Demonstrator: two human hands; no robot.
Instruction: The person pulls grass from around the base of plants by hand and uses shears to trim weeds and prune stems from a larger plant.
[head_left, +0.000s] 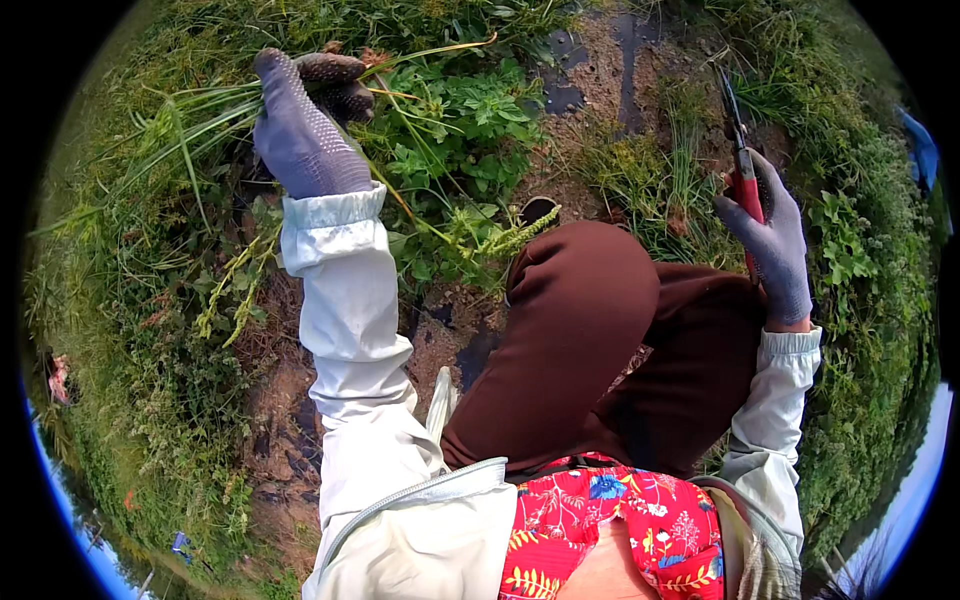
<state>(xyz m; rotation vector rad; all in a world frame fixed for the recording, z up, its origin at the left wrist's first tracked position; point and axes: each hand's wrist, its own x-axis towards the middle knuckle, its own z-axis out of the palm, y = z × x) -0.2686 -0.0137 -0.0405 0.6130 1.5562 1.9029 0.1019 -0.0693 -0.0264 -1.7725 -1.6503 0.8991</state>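
My left hand (311, 146), in a grey dotted glove, is closed around a bunch of long green grass stalks (214, 120). The stalks stick out to the left and a few trail to the right over a leafy green plant (480, 120). My gloved right hand (780, 232) grips red-handled garden shears (748, 184), their narrow metal blades pointing away from me beside some grass. Whether the blades are apart cannot be made out. A green flower spike (517, 232) lies close to my bent knee (592, 292).
Weeds and tall grass (127, 390) crowd both sides. Dark plastic sheeting (562, 97) shows through sandy soil (600, 75) ahead. A grass clump with reddish roots (679, 217) stands left of the shears. Something blue (919, 146) lies at the far right.
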